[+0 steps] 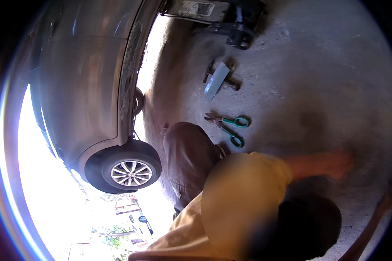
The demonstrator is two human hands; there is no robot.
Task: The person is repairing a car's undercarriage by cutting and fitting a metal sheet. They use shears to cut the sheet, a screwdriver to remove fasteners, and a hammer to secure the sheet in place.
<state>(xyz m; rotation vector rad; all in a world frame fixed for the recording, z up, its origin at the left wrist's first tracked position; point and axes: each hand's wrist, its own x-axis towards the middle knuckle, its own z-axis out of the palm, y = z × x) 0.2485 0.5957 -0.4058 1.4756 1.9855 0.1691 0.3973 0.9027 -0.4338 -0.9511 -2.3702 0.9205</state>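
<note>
In the head view, a bare forearm (366, 235) rises from the lower edge near the right rim. You may be looking at your own right hand at its end, but it fades into the dark rim, and whether it is clenched, released or grasping something cannot be told. Your left hand is outside the frame, so its grip cannot be told either.

In front of you a co-worker in a yellow shirt (189, 235) and brown trousers (187, 148) crouches, with one blurred hand (340, 163) out over the concrete floor (300, 87); you cannot tell what it holds.

The green-handled snips (219, 120) lie on the floor near the co-worker's knee, handles spread. Near them, a pale blue strip (217, 81) lies across a dark tool (236, 85). Left of these stands a grey car (82, 78) with a silver-spoked wheel (131, 173).
</note>
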